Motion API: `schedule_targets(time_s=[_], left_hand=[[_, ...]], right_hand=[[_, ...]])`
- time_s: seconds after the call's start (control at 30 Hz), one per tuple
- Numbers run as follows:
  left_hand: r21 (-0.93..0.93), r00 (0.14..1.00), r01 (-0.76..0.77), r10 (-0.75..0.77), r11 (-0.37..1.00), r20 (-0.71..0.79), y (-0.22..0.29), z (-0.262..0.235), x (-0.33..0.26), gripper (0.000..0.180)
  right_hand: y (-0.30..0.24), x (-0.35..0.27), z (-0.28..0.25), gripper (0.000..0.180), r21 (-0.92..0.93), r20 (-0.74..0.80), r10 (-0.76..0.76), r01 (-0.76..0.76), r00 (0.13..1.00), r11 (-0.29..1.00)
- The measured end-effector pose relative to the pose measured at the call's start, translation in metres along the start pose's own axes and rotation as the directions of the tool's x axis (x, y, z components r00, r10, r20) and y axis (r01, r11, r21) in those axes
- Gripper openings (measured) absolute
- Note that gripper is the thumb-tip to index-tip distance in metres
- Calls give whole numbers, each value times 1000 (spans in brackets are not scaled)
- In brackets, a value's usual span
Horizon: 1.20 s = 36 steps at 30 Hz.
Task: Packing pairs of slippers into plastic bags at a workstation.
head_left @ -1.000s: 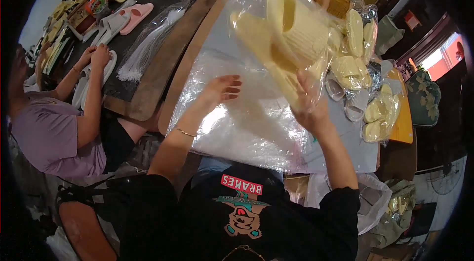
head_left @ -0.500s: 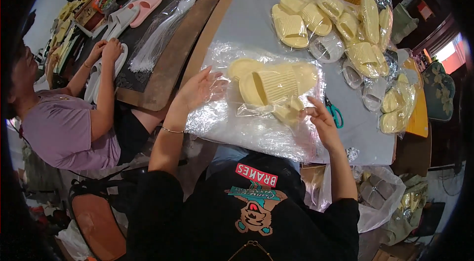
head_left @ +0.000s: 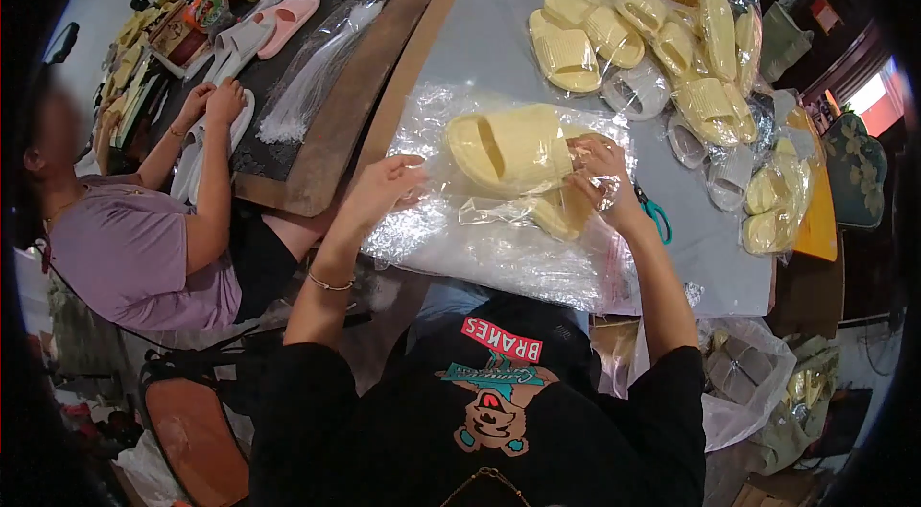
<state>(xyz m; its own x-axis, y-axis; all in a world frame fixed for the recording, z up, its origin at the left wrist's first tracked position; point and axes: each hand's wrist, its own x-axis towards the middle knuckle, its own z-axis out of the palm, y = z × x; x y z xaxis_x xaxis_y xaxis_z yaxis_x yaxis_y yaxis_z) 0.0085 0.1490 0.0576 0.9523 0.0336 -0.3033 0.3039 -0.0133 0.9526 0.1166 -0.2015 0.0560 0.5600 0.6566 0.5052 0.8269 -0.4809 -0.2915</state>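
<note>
I've brought the bagged yellow slipper (head_left: 508, 150) down onto the table (head_left: 480, 37) since a second ago — right hand (head_left: 604, 176) pinching its clear bag (head_left: 499, 238), left hand (head_left: 384, 186) fingers loosely spread on the plastic — so bagging looks nearly finished

Both our forearms come up from the lower edge and spread apart as they go. Our left hand (head_left: 384, 188) is stretched forward with its back up, fingers loosely curled and the fingertips pinched lightly together, a thin bracelet showing on the forearm below it. Our right hand (head_left: 602, 173) is raised a little higher, wrist bent, fingers curled inward with the thumb set against them.
</note>
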Motion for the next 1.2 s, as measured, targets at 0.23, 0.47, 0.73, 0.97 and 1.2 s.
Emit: schedule_targets(time_s=[0.23, 0.47, 0.73, 0.97, 1.2], left_hand=[[-187, 999, -33, 33, 982, -1, -34, 1, -6, 36], [-211, 999, -26, 33, 977, 30, -33, 5, -7, 36], [-203, 991, 19, 9, 979, 135, -37, -14, -5, 38], [-272, 997, 22, -1, 962, 78, -49, -7, -5, 41], [-344, 992, -35, 74, 938, 103, -56, -5, -6, 41]], right_hand=[[-65, 11, -37, 19, 251, 343, 265, -359, 901, 899], [-58, -4, -8, 36, 306, 242, 93, -166, 966, 938], [-34, 9, 24, 62, 171, -178, 475, -448, 862, 877], [-17, 29, 19, 19, 290, 20, 460, -446, 888, 847], [-67, 22, 30, 23, 527, 378, 329, -493, 866, 693]])
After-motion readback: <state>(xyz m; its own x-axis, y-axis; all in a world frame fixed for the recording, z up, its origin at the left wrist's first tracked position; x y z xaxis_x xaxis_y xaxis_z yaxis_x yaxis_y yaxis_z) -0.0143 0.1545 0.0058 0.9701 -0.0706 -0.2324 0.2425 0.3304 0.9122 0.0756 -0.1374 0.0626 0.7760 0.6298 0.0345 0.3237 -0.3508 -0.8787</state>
